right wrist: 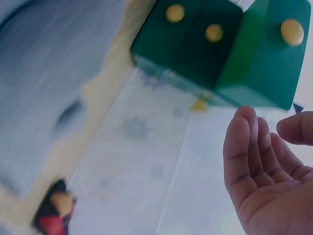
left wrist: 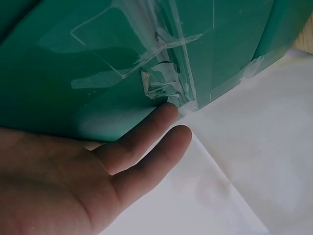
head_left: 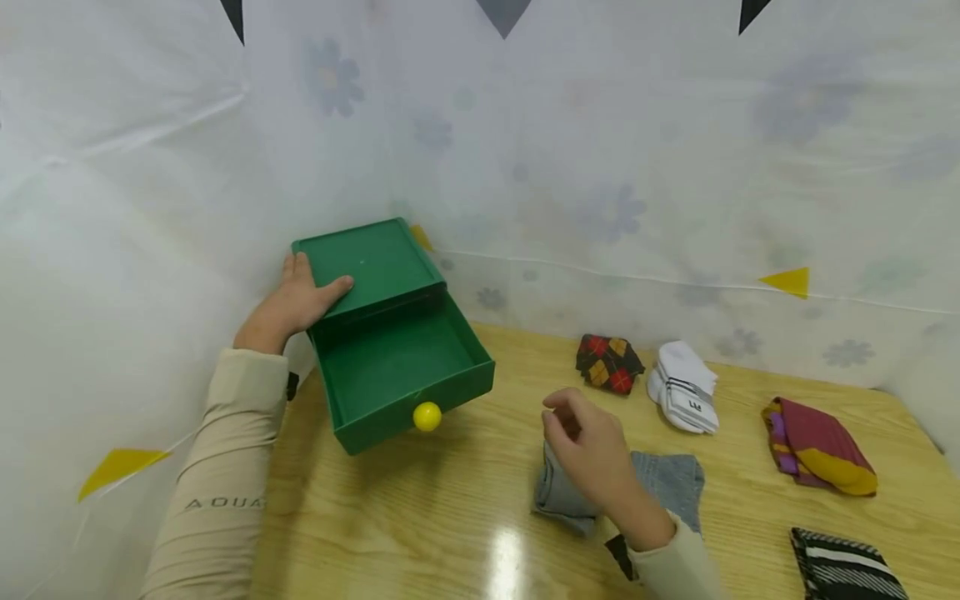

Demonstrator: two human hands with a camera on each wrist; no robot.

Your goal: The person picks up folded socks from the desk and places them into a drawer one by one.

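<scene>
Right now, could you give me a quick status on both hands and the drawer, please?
Left hand flat on green box, steadying. Right hand empty, above grey folded socks. Top drawer open, empty. Nothing blocking it.

1. Head view: bright, even light from above; a white glare patch sits on the wooden table [head_left: 420,533] near my right hand [head_left: 592,458].
2. Soft shadow under the green drawer box [head_left: 390,333].
3. Straight lines bow toward the frame edges.
4. Left wrist view: sharp; tape glints on the green surface.
5. Right wrist view: motion-blurred, the grey cloth [right wrist: 44,83] smeared; my fingers [right wrist: 244,147] are fairly crisp.
</scene>
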